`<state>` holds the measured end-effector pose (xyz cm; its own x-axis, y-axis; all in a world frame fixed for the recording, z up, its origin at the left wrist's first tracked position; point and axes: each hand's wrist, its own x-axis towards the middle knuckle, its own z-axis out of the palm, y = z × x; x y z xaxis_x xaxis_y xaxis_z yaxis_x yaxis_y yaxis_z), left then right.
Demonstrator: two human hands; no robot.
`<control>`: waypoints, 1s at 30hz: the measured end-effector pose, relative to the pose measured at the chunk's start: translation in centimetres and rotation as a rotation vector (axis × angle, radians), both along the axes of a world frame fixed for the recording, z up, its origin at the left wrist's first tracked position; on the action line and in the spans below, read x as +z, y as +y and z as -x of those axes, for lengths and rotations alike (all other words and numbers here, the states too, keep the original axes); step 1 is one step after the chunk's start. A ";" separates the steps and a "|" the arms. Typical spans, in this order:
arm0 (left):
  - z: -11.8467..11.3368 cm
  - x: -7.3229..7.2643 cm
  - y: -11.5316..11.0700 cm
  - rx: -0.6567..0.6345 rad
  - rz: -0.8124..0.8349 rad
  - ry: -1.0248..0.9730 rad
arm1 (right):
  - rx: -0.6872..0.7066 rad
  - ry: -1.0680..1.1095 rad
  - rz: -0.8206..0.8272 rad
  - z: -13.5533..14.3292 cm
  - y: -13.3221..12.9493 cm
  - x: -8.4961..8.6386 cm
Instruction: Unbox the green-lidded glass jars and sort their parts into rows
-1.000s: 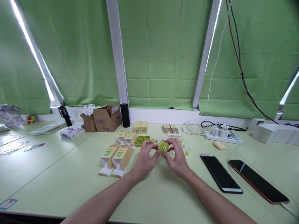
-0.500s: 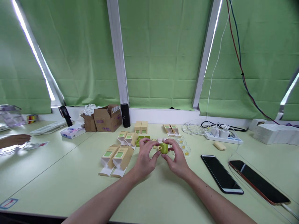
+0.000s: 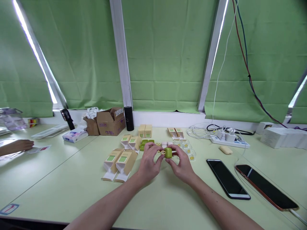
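Over the middle of the table, my right hand (image 3: pixel 181 163) pinches a small olive-green rounded case (image 3: pixel 168 152) between thumb and fingers. My left hand (image 3: pixel 149 163) closes its thumb and forefinger on a cream ring-like loop (image 3: pixel 163 152) at the case's left side. Whether the loop is joined to the case I cannot tell. Just behind my hands lie more green cases (image 3: pixel 146 143), partly covered by my left fingers, and some small pale pieces (image 3: pixel 164 144). Clear plastic domes with yellow centres (image 3: pixel 188 148) sit beyond my right hand.
Several opened tan cartons (image 3: pixel 126 159) lie left of my hands. Two phones (image 3: pixel 227 179) and a power strip (image 3: pixel 230 140) with cables are on the right. A cardboard box (image 3: pixel 110 123) and black cylinder (image 3: pixel 129 118) stand at the back. Another person's hand (image 3: pixel 20 146) rests far left.
The green case has turned slightly between my fingers, while both hands stay nearly in place. At the far left, the other person's hand has moved a little to the right.
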<state>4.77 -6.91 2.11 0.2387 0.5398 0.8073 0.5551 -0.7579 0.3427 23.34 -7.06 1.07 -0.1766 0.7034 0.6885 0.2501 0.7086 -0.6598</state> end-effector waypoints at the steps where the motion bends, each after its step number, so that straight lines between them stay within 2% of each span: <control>1: 0.0 0.0 0.0 0.000 0.001 -0.001 | -0.003 -0.001 0.000 0.0 0.0 0.0; 15: -0.1 0.3 -0.1 -0.029 0.040 -0.046 | 0.008 -0.021 -0.004 0.1 0.0 -0.3; 30: 0.0 0.0 0.1 -0.092 0.218 -0.195 | 0.028 -0.032 -0.045 0.0 0.2 -0.6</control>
<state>4.81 -6.78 2.10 0.1465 0.6888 0.7100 0.3949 -0.6988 0.5964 23.31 -6.90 0.47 -0.2179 0.6665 0.7130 0.2504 0.7442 -0.6192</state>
